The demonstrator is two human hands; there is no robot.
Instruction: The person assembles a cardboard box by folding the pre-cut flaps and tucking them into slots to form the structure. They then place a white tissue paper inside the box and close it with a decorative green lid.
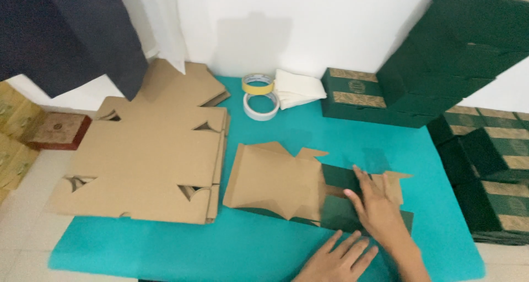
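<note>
Your right hand (pixel 377 207) lies flat, fingers stretched out and pressing down on the half-folded box blank (pixel 292 185) — brown card inside, dark green outside; it grips nothing, just pins a green flap against the teal mat (pixel 165 249). Your left hand (pixel 337 260) is open too, palm down on the mat at its near edge, fingers spread and pointing toward the blank, just short of its green edge; whether the fingertips touch the card, I cannot tell. The blank sits in the middle of the mat, a little toward the near right corner, its brown panel partly raised on the left side; pointed tabs stick up along its far edge.

To the left, a stack of flat brown blanks (pixel 149 166) covers the mat's left side and hangs over its edge. At the far edge — two tape rolls, a yellow tape roll (pixel 258 84) leaning behind a white tape roll (pixel 261 106); just right of them a folded white cloth (pixel 297 88). Finished green boxes (pixel 352 97) line the far right corner, with more green boxes piled (pixel 485 166) off the right edge; a dark cloth (pixel 66 34) hangs at the far left.
</note>
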